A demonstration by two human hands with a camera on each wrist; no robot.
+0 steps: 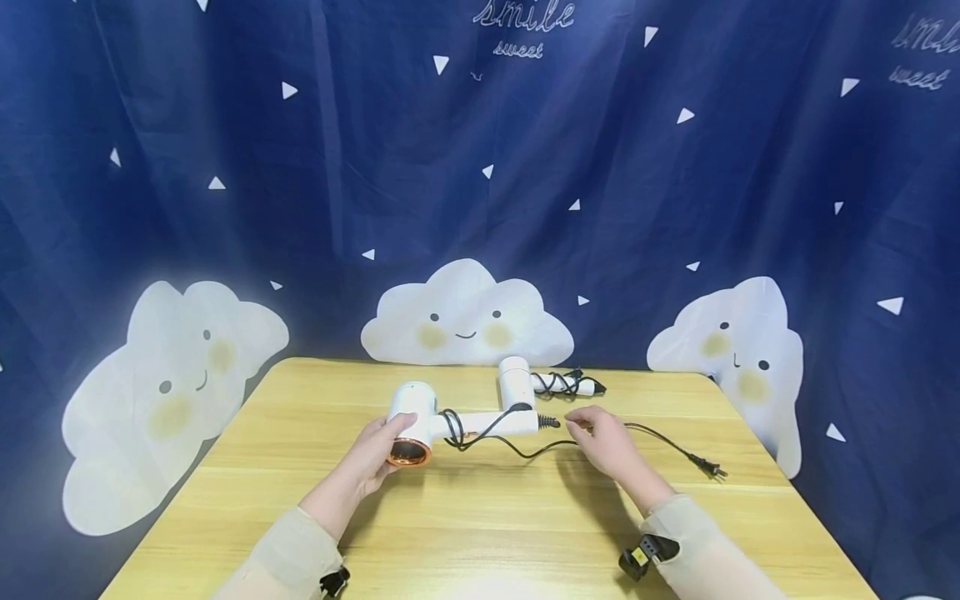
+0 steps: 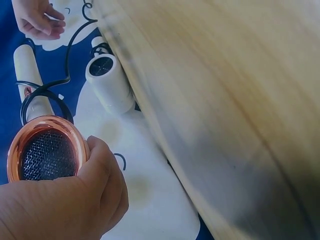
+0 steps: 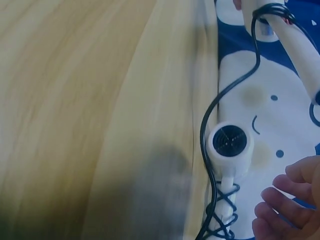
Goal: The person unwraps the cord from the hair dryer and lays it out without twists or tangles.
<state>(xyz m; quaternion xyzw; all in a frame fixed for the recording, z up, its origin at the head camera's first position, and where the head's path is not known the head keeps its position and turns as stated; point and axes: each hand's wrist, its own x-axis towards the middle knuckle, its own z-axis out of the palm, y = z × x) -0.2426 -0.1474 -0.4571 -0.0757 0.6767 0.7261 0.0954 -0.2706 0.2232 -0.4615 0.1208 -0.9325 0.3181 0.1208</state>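
Observation:
My left hand (image 1: 372, 454) grips a white hair dryer (image 1: 417, 407) by its barrel, the thumb lying across the side. The copper-coloured ring (image 2: 80, 142) around its mesh end faces back towards me, and the handle (image 3: 295, 55) points right. Loops of black cord (image 2: 44, 92) go round that handle. From them the cord runs past my right hand (image 1: 606, 443) to a two-pin plug (image 1: 707, 467). The right hand hovers just beyond the handle's end, fingers loosely bent, with nothing between them in the right wrist view.
A second white hair dryer (image 1: 516, 385) lies near the table's back edge, partly behind the held one. Its handle (image 1: 585, 386) is criss-crossed with its own black cord. Behind the wooden table (image 1: 465, 525) hangs a blue curtain (image 1: 420, 167) printed with clouds.

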